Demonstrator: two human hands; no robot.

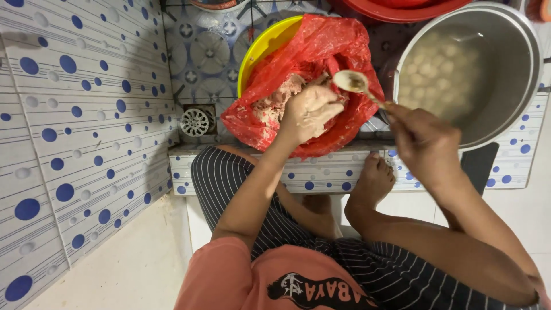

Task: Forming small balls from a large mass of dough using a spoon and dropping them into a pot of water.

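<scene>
Containers first. Yellow basin (261,49) sits on the tiled floor, lined with a red plastic bag (321,46). Inside the bag: a heap of pinkish-beige minced paste (275,100), lumpy and wet-looking, smeared onto the bag's inner folds. The bag's lower edge spills over the basin rim toward the low tiled step (241,169).

Just right of the basin: a big metal pot (516,74) holding cloudy water with many small pale balls (436,72) floating in it, roughly round, similar size. Pot and basin stand close together, nearly touching. A red tub (402,8) shows partly at the top edge; contents not readable.

Grip:
- left hand (310,112) is over the bag, fist curled closed around a lump of the paste, paste coating the fingers. Thumb side faces up toward the spoon.
- right hand (427,143) is closed around the handle of a spoon (351,81). Spoon bowl is pale, with a dab of paste on it, sitting right at the top of the left fist, touching or nearly so; can't tell which.

Other: round metal floor drain (196,121) left of the basin, near the blue-dotted tiled wall (74,132). Person sits behind the step in striped trousers, a bare foot (373,178) resting against the step's edge below the pot.
</scene>
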